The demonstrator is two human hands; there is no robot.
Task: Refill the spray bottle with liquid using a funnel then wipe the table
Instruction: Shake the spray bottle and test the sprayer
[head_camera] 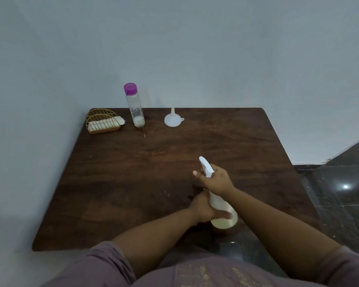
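Note:
A white spray bottle (221,206) is held tilted over the near part of the dark wooden table (133,172), its nozzle pointing away from me. My right hand (217,180) is wrapped around the white spray head at the neck. My left hand (203,208) grips the bottle's body lower down. A white funnel (173,120) rests mouth-down at the table's far edge. Left of it stands a clear bottle with a purple cap (134,106), with a little whitish liquid at its bottom.
A gold wire holder (102,121) with folded white napkins sits at the far left corner. The table stands against a grey wall at the back and left. Dark tiled floor (340,193) lies to the right.

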